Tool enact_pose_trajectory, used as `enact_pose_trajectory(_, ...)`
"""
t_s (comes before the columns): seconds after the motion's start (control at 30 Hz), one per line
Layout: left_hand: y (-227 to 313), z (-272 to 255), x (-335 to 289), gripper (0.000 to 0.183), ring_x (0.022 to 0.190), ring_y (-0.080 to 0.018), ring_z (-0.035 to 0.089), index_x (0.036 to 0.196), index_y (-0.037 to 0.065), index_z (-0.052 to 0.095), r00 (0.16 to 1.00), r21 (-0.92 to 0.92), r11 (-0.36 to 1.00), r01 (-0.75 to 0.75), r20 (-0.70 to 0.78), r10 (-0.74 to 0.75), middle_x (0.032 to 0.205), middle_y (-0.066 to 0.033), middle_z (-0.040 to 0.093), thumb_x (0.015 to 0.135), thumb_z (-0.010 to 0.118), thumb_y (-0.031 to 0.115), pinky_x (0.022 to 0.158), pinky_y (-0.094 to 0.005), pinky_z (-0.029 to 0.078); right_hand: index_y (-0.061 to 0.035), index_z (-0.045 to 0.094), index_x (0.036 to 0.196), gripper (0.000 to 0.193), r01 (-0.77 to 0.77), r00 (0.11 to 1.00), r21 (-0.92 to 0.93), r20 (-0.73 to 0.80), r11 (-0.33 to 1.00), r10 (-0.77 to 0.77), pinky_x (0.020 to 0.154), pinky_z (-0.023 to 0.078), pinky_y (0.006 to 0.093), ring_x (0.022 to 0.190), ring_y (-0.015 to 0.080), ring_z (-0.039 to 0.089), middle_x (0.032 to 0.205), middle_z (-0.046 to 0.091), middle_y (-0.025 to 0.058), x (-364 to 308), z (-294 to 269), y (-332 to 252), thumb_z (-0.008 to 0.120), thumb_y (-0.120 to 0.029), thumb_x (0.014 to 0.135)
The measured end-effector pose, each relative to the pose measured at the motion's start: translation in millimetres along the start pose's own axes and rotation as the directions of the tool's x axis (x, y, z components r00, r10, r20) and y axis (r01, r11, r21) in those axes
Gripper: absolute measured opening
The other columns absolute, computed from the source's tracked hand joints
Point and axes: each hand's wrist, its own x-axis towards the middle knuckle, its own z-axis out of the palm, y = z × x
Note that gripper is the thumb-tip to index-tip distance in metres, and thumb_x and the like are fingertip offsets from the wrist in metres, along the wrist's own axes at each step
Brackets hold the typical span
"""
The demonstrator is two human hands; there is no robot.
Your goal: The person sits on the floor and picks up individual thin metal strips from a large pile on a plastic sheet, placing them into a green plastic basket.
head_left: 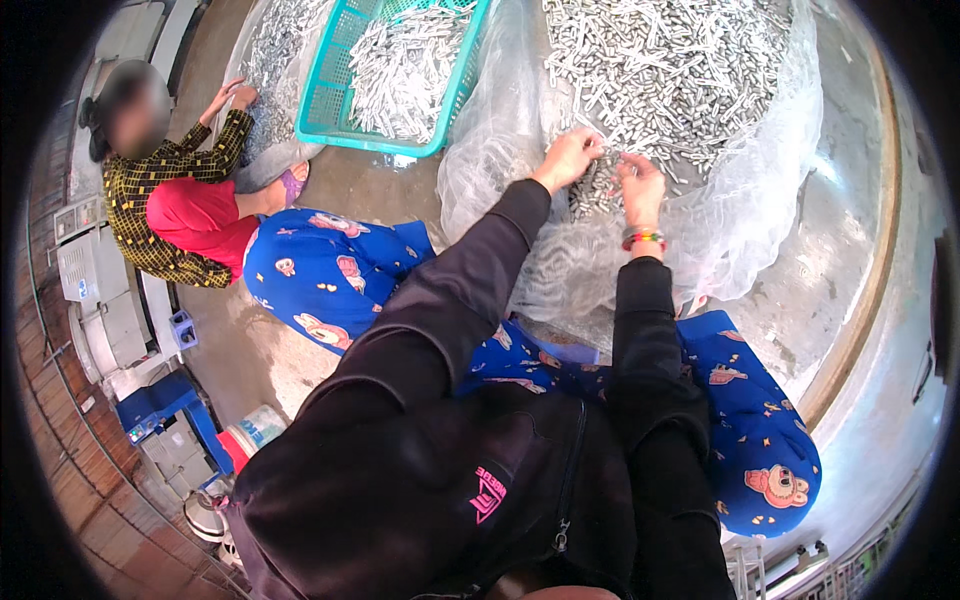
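Observation:
A broad heap of small, elongated silvery pieces (680, 70) lies on a sheer whitish mesh sheet (740, 235) on the floor in front of me. At the heap's near edge, my left hand (570, 160) has its thumb and fingers pinched together around what looks like one silvery piece. Just to its right, my right hand (640, 190) is closed, its fingertips drawn together over the pieces. Whatever lies between those fingertips is too small to make out. A beaded bracelet (643, 238) circles my right wrist.
Left of the heap stands a turquoise plastic basket (310, 110) with paler silvery pieces (405, 70). Beyond it, another person (170, 180) crouches with hands at a second pile (275, 50). Machines (100, 285) and a bucket (255, 430) stand at left; a raised edge (880, 230) curves along the right.

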Motion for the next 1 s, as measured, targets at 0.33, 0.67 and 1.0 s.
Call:
enact_pose_trajectory(0.33,1.5,-43.3,15.9,0.048,0.067,-0.0134,0.059,0.117,0.001,0.044,0.923,-0.016,0.938,0.347,0.184,-0.338,0.081,-0.0112,0.060,0.072,0.062,0.004,0.054,-0.0262,0.043,0.0024,0.021,0.129,0.062,-0.214,0.977,0.395,0.085,0.893,0.197,0.072,0.052,0.0378,0.090,0.0303,0.054,0.116,0.040,0.0239,-2.0,-34.2,-45.3,0.046,0.013,0.074)
enact_pose_trajectory(0.67,32.2,-13.4,5.2,0.052,0.098,-0.0337,0.052,0.108,-0.001,0.049,0.881,0.434,0.837,0.335,0.171,-0.441,0.103,-0.0214,0.055,0.075,0.060,0.037,0.082,-0.0390,0.041,-0.0056,0.056,0.098,0.035,0.232,0.839,-0.913,0.013,0.336,-0.543,0.070,0.045,0.0395,0.075,0.0317,0.058,0.078,0.061,0.0154,-5.6,-13.1,14.7,0.065,-0.016,0.066)
enact_pose_trajectory(1.0,20.7,-14.7,19.5,0.044,0.072,-0.0239,0.057,0.114,-0.004,0.038,0.865,-0.196,0.861,0.469,0.299,-0.403,0.088,-0.0204,0.057,0.083,0.047,0.026,0.057,-0.0337,0.045,0.0033,0.049,0.105,0.039,-0.023,1.000,-0.131,0.002,0.991,0.023,0.052,0.047,0.0295,0.060,0.0188,0.058,0.069,0.060,0.0111,4.7,-34.7,9.3,0.061,-0.001,0.068)
